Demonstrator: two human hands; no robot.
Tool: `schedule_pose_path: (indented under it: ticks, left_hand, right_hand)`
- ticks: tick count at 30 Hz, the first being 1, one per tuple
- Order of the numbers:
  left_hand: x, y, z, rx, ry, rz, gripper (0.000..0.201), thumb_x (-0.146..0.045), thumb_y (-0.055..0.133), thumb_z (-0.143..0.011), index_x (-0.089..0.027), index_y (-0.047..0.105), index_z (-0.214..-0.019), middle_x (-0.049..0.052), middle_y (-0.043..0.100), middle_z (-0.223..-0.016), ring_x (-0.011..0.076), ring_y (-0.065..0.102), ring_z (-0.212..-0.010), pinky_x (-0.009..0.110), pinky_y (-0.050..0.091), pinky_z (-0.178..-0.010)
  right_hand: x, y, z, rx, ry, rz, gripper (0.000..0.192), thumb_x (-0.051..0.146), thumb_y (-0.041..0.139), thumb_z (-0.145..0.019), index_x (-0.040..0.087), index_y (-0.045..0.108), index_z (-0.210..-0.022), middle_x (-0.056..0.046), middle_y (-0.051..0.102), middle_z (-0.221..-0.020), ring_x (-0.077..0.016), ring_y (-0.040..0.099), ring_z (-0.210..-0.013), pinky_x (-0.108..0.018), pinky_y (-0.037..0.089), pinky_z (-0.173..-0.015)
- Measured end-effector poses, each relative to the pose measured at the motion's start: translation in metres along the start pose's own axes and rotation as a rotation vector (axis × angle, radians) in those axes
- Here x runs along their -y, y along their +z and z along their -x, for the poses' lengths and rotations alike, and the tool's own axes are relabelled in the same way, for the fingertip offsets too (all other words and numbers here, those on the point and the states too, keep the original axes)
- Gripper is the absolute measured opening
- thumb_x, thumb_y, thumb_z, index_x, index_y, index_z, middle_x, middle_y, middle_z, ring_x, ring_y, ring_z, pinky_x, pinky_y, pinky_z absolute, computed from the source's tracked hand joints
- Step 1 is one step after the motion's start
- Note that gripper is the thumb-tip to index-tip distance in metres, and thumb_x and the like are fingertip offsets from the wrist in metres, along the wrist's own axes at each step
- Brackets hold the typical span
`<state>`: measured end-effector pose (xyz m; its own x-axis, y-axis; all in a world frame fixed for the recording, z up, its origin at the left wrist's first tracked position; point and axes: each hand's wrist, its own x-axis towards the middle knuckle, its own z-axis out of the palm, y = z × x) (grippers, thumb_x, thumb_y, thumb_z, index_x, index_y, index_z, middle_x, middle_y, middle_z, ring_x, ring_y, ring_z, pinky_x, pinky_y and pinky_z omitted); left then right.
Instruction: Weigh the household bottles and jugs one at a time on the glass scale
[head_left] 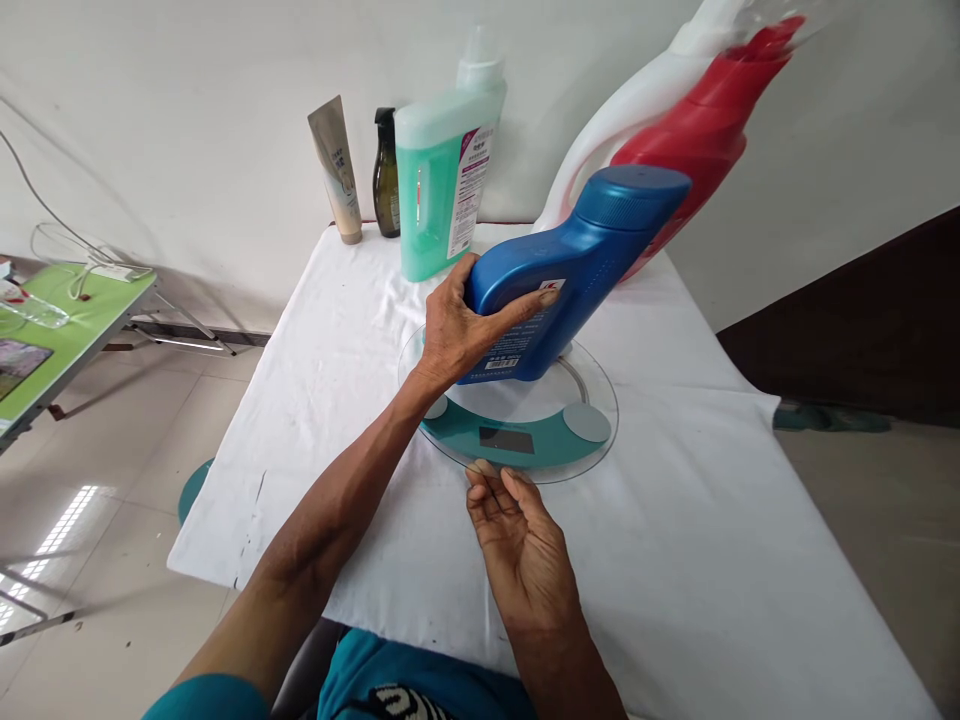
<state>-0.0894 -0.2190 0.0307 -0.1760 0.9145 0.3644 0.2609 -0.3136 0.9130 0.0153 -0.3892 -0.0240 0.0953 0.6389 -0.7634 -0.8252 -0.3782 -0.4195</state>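
As I inspect the head view, the left hand (459,330) grips the blue bottle (577,265), positioned over the round glass scale (461,432); contact beneath I cannot confirm. The right hand (529,560) is palm-up, fingers half-curled at the scale's near edge; whether they pinch it, I cannot tell.

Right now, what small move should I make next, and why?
Probably settle the blue bottle squarely on the glass scale with your left hand: that hand grips it over the glass, and I can't tell whether its base fully rests there.
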Motion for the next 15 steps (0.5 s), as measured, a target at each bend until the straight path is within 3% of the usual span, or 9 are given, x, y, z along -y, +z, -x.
schedule_pose_path:
  ticks: [5,15]
  left_hand:
    - [0.0003,-0.0006,0.0001,-0.002,0.006,-0.023,0.052,-0.063,0.094,-0.076,-0.024,0.064,-0.094,0.003,0.069,-0.091,0.0249,0.069,-0.094,0.039,0.057,-0.078]
    - [0.0022,-0.0007,0.0003,-0.002,0.021,0.0,0.054,-0.064,0.093,-0.076,-0.023,0.061,-0.091,0.002,0.068,-0.089,0.0221,0.067,-0.088,0.037,0.057,-0.076]
  right_hand:
    - [-0.0012,-0.0056,-0.0022,0.032,-0.045,0.066,0.03,0.029,0.094,-0.075,0.022,0.073,-0.094,-0.005,0.08,-0.1,-0.0207,0.077,-0.103,-0.026,0.065,-0.077]
    - [0.0017,-0.003,0.002,0.043,-0.071,0.084,0.034,0.03,0.096,-0.073,0.022,0.072,-0.095,-0.003,0.081,-0.098,-0.0212,0.078,-0.104,-0.026,0.064,-0.078]
